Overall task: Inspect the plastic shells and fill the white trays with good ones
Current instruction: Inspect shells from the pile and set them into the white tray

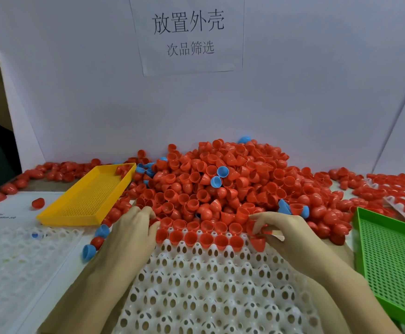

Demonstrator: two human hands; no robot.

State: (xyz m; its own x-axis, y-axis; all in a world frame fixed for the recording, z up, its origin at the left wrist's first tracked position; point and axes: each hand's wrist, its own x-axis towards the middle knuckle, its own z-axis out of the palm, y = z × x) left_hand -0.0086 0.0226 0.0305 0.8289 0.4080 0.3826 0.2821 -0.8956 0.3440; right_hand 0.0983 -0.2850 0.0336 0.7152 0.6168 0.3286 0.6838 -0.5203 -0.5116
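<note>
The left hand (134, 227) rests at the far left corner of a white tray (211, 285), its fingers curled into the edge of the shell pile, touching red shells there; whether it grips one cannot be told. The right hand (283, 232) sits at the tray's far right corner and pinches a red shell (258, 243) between thumb and fingers, just above the tray's edge.

The tray lies on the table (52, 273) directly in front of the person, a grid of round holes. Its far row holds a line of red shells (198, 238) set open side up; the other rows show bare holes.

Behind the tray rises a large heap of red shells (220, 184), with a few blue shells (222, 171) mixed in. More blue ones lie on the table left of the left hand.

A yellow tray (88, 196) sits to the left, tilted against the heap, with a shell or two in its far corner. A green tray (394, 261) sits to the right. Another white tray (16, 256) lies at the near left. Filled trays (404, 194) show at the far right. A paper sign (188, 34) with printed characters hangs on the white wall behind.
</note>
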